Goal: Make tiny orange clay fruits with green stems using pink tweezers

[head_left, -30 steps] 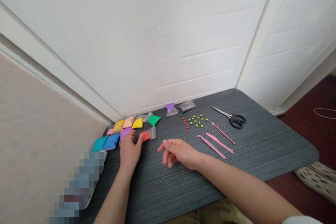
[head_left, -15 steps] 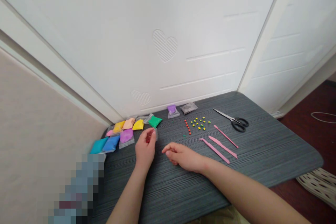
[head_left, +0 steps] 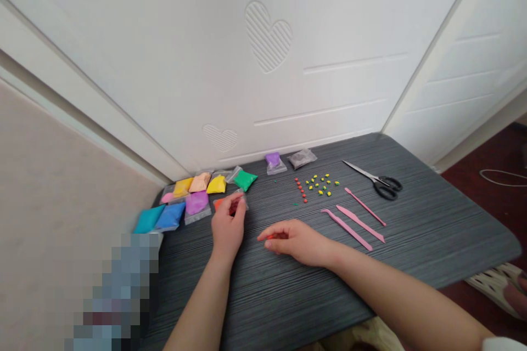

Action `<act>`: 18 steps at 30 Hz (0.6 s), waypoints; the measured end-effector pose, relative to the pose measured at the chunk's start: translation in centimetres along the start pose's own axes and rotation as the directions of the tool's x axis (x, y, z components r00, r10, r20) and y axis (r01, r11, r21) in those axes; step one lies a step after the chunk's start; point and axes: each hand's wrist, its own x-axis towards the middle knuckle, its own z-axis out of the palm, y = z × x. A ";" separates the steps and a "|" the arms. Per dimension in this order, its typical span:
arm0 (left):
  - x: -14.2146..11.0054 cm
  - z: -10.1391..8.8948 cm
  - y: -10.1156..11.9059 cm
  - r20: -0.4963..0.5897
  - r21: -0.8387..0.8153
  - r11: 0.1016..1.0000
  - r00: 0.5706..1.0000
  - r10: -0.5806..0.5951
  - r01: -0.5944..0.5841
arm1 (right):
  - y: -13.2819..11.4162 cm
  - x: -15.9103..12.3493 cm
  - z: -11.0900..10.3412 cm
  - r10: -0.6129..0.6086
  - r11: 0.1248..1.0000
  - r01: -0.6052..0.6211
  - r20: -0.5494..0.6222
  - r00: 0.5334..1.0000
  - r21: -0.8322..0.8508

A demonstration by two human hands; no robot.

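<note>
My left hand (head_left: 229, 227) is closed on a clear bag of orange-red clay (head_left: 218, 204) at the near end of the clay packets. Most of that bag is hidden behind the fingers. To its right, my right hand (head_left: 293, 241) hovers low over the table, curled, with a small orange-red clay piece (head_left: 270, 237) between thumb and fingers. Beyond it runs a short row of small red balls (head_left: 302, 191). Several yellow-and-green clay bits (head_left: 321, 192) are scattered next to that row. A tiny green sliver (head_left: 295, 204) lies nearby.
Packets of clay, including green (head_left: 245, 180), purple (head_left: 196, 204) and blue (head_left: 171, 216), line the dark table's (head_left: 255, 307) left side. A purple packet (head_left: 273, 161) and a grey packet (head_left: 302, 158) lie by the white panel. Pink modelling tools (head_left: 360, 224) and black-handled scissors (head_left: 386, 188) are at right.
My right hand's fingers have parted a little, and the orange-red piece between them now shows. More of the orange-red bag is visible at my left hand. The camera view has shifted slightly.
</note>
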 end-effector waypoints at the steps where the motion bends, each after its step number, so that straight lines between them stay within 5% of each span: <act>1: 0.0 0.0 -0.1 -0.006 -0.011 1.000 1.000 -0.003 0.003 | 0.1 0.0 0.0 0.000 1.000 0.000 -0.003 1.000 -0.020; 10: 0.2 0.3 -0.6 -0.055 -0.011 1.000 0.998 -0.012 0.011 | 0.0 0.0 0.2 0.049 0.976 -0.058 0.048 0.998 0.210; 18: 0.1 0.2 -0.5 -0.058 -0.012 1.000 0.998 -0.018 0.018 | -0.5 -0.5 -0.3 -0.063 0.988 0.042 -0.135 0.989 -0.150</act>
